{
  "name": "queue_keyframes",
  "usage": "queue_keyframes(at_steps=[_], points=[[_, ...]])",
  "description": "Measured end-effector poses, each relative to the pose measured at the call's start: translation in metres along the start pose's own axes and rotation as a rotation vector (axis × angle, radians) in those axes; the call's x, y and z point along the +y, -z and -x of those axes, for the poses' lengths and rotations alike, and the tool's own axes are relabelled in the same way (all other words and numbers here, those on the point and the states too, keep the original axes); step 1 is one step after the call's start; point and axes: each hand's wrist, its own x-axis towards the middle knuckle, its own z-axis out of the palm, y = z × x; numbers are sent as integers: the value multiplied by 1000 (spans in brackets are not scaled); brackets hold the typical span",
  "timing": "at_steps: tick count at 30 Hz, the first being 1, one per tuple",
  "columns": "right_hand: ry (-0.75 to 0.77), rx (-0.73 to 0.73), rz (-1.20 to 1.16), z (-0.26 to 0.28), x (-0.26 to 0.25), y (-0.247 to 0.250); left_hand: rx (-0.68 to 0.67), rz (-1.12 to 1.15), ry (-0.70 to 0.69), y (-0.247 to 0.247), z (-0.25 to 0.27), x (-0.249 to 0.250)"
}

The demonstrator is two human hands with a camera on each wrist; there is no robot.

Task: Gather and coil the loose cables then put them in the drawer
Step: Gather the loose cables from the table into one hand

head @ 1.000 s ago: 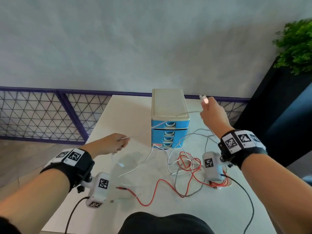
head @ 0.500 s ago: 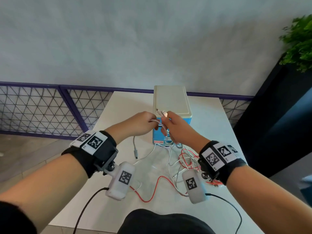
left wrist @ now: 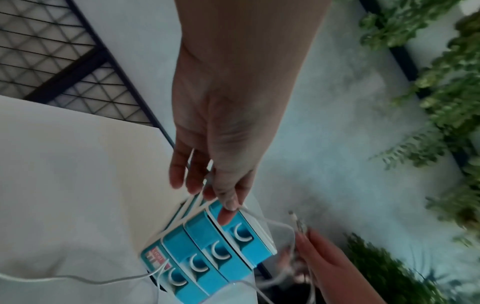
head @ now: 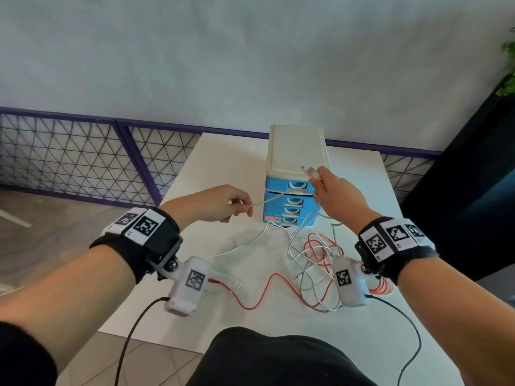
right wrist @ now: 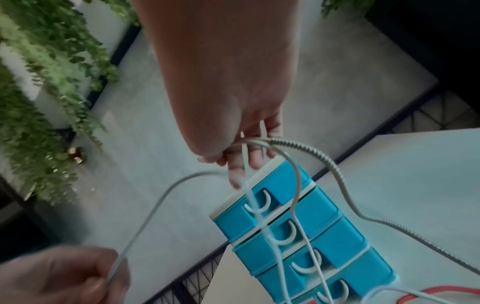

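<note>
Left hand raised above the left part of the white rectangular worktop, forearm reaching in from the near left, back of the hand up, thumb and forefinger pinched on a thin white cable; remaining fingers curled loosely beneath. From that pinch, one span of cable stretched rightward across the front of the small blue plastic drawer unit with a cream top, another length dropping to the worktop and trailing toward the near edge. All four drawers pushed in, white curved handles facing near.

On the worktop, just near of the drawer unit and right of centre, a loose tangle: thin red cable snaking leftward to a plug end, more white strands and a grey braided cable looped through it.

Right hand held higher, in front of the drawer unit's top right corner, forearm rising from the near right, wrist slightly bent, fingers closed on several gathered loops of white cable, the metal-tipped plug poking out leftward above the knuckles. In the right wrist view, the braided cable leaving the same grip and falling to the worktop.

Far right, green leafy plant at the frame edge.
</note>
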Motion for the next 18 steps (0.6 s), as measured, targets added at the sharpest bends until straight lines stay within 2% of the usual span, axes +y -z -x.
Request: queue_keyframes(at_steps=[2, 4, 6, 7, 10, 12, 14, 16, 18], points=[[33, -19, -112, 2, -10, 0, 107, -105, -93, -1, -1, 9], [20, -106, -488, 4, -29, -2, 219, -93, -215, -4, -6, 19], [-8, -218, -886, 8, -46, -5, 363, 74, -262, -8, -10, 29], [-19, -259, -987, 10, -51, -7, 423, 176, -261, -9, -10, 33], [-31, -359, -1037, 19, -53, -11, 484, 352, -293, -18, -16, 41], [-28, -342, -1033, 19, -51, -15, 519, 400, -294, -21, -17, 35], [-42, -291, -1022, 21, -46, -16, 534, 447, -231, -24, -21, 22], [-37, -277, -1014, 21, -39, -17, 526, 384, -148, -30, -19, -2], [-42, -266, -1017, 22, -35, -18, 448, 224, -72, -42, -12, -32]])
